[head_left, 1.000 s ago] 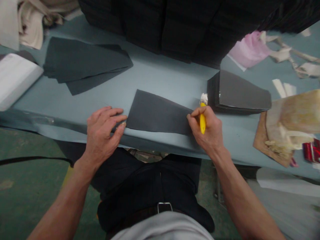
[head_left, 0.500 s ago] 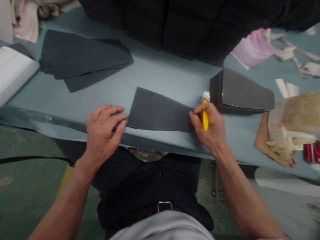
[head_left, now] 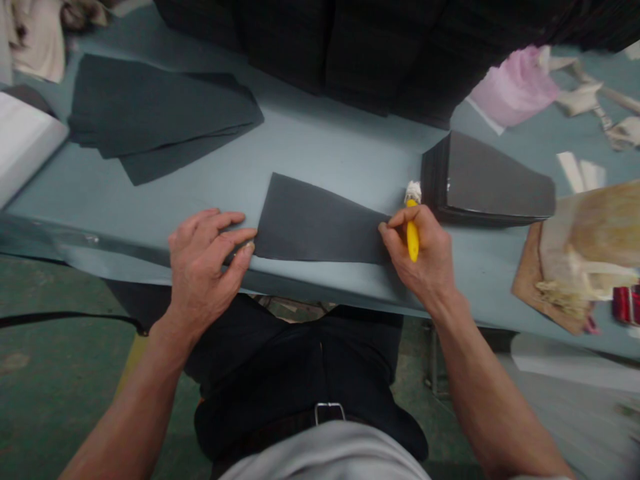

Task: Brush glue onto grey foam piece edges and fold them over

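A dark grey tapered panel (head_left: 320,223) lies on the table near its front edge. My left hand (head_left: 207,263) is at its wider left end, fingers apart, with index finger and thumb tips at the panel's edge. My right hand (head_left: 425,250) is closed around a brush (head_left: 413,237) with a yellow handle and white-coated bristles pointing away from me. The thumb and index tips of that hand also touch the panel's narrow right end. To the right, close to the bristles, stands a thick stack of similar dark panels (head_left: 500,177).
Several loose dark panels (head_left: 160,107) lie fanned at the left. Tall black stacks (head_left: 340,53) line the back. On the right are a pink cloth (head_left: 515,87), pale scraps and a stained container (head_left: 595,230). A white block (head_left: 27,147) sits at far left.
The view has shifted slightly, so surrounding objects sit a little farther outward. Both hands, the brush and the panel keep almost the same places.
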A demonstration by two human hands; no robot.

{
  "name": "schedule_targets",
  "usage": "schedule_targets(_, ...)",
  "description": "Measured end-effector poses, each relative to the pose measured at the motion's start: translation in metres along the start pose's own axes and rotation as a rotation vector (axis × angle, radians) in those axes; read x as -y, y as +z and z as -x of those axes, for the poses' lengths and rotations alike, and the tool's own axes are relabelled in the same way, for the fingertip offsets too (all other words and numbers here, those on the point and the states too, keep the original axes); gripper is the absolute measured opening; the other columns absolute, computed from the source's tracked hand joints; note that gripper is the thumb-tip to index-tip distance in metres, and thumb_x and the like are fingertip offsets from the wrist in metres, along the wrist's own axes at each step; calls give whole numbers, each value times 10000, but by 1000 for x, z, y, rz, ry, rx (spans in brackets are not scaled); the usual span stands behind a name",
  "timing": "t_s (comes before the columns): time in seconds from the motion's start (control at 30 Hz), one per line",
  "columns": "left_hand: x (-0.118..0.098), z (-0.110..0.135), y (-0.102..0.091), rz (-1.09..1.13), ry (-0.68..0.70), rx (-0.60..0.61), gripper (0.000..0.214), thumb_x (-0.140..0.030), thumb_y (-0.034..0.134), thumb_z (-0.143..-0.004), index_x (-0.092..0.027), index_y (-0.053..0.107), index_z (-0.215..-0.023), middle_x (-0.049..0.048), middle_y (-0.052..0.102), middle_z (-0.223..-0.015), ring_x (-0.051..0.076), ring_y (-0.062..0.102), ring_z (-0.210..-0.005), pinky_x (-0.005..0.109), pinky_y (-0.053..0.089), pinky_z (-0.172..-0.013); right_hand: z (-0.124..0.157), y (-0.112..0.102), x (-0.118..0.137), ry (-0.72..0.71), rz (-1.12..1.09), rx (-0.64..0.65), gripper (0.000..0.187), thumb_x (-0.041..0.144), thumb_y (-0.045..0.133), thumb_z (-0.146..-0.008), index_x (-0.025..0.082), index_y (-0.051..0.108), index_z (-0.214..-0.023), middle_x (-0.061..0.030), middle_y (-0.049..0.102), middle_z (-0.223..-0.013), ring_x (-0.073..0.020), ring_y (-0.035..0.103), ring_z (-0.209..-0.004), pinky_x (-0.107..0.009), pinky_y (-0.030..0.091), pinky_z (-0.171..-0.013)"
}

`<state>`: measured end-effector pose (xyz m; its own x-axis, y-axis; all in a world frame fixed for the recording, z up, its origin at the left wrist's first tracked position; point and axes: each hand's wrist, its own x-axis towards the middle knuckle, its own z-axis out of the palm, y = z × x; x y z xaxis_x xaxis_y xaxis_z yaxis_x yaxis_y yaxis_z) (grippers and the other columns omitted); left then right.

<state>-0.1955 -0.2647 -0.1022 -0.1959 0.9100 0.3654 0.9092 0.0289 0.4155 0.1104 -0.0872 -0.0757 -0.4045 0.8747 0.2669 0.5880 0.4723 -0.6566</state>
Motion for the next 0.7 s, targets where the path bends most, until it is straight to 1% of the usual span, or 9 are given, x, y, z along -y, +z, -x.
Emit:
schedule_targets(0.27,0,0,0,-16,12,-2,253,-286,644,-1043,-344,718,-1278,70,754,-1432,375,620,-1456,623,474,-1206,-1,1,-3,-17,-32,-10,135,310,699,-933,255,576,-929,92,509,-688,-95,410,-533,-279,414,-585)
schedule_targets(0.47,-2,-3,-2,19,-35,-22,219,-285,644,-1053,-320,737,-1248,67,789,-1375,359,646,-1433,634,493,-1224,-2,1,-6,-24,-38,-17,134,317,705,-936,255,586,-921,86,515,-691,-103,413,-549,-283,420,-599)
schedule_targets(0.53,-6,-7,-6,24,-49,-38,203,-293,647,-1060,-297,744,-1238,64,802,-1354,344,664,-1413,619,510,-1223,-2,1,-7,-18,-54,-9,134,315,705,-940,255,586,-928,86,513,-692,-103,413,-547,-286,423,-604)
schedule_targets(0.6,-13,-13,-10,19,-41,-40,197,-299,644,-1068,-290,744,-1237,40,809,-1344,317,687,-1383,590,521,-1222,-2,1,-7,-11,-66,-1,129,310,700,-942,257,583,-936,83,518,-701,-105,412,-550,-286,423,-604)
schedule_targets(0.7,-25,-25,-13,32,34,-15,200,-283,618,-1088,-306,727,-1254,2,811,-1334,259,735,-1299,510,549,-1186,-3,1,-6,-6,-73,3,126,304,695,-940,259,577,-936,80,519,-708,-107,411,-555,-282,419,-600)
